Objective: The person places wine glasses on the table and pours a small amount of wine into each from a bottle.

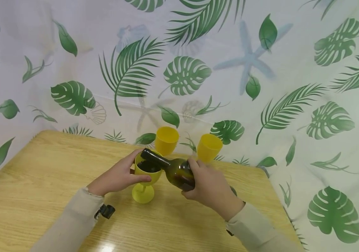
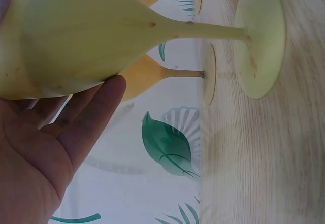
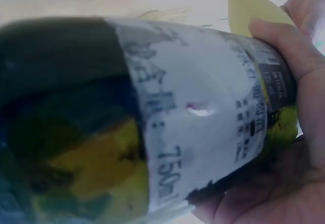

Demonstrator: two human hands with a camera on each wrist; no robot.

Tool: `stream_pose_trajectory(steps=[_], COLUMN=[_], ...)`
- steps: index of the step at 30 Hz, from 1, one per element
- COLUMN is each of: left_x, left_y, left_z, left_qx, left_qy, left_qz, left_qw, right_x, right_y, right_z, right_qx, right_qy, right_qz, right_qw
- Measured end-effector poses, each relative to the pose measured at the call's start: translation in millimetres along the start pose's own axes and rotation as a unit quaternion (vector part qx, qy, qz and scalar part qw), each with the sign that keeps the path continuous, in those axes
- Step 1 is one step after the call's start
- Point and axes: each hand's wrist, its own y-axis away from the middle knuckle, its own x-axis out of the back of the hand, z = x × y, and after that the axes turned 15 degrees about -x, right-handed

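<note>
A yellow wine goblet (image 1: 153,179) stands upright on the table, dark liquid (image 1: 149,167) inside its bowl. My left hand (image 1: 121,176) holds that bowl from the left, thumb at the front and fingers behind. In the left wrist view, the goblet's bowl (image 2: 86,41) lies against the fingers, with the stem and foot showing beyond. My right hand (image 1: 212,185) grips a dark green wine bottle (image 1: 178,172) round its body. The bottle is tipped, its neck crossing the goblet's rim and its mouth over the bowl. A white printed label (image 3: 198,107) marked 750ml fills the right wrist view.
Two more goblets, a left one (image 1: 166,141) and a right one (image 1: 209,148), stand behind at the table's back edge. The wood-grain table (image 1: 56,175) meets a leaf-patterned curtain (image 1: 198,70) at the back.
</note>
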Motion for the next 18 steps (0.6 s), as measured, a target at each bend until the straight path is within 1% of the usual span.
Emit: stream_pose_trajectory(steps=[5,12,15,18], left_x=[0.0,3.3,3.3,2.4], left_y=[0.1,0.7,1.1,0.9], left_z=[-1.3,-2.7,-2.6,-2.4], left_qx=[0.003,0.007,0.01,0.007], left_qy=[-0.007,-0.004,-0.009,-0.007], left_qz=[-0.002,-0.001,-0.005,-0.01], left_qw=[1.0,1.0,0.9999,0.9999], right_x=[-11,-29,-37,-47], right_y=[2,2,3,4], right_z=[-1,-3,-3,0], right_qx=[-0.027,-0.046,-0.053,-0.066], right_qy=[-0.057,-0.103,-0.13,-0.176], right_qz=[-0.015,0.0,0.011,0.019], right_qw=[0.998,0.994,0.99,0.982])
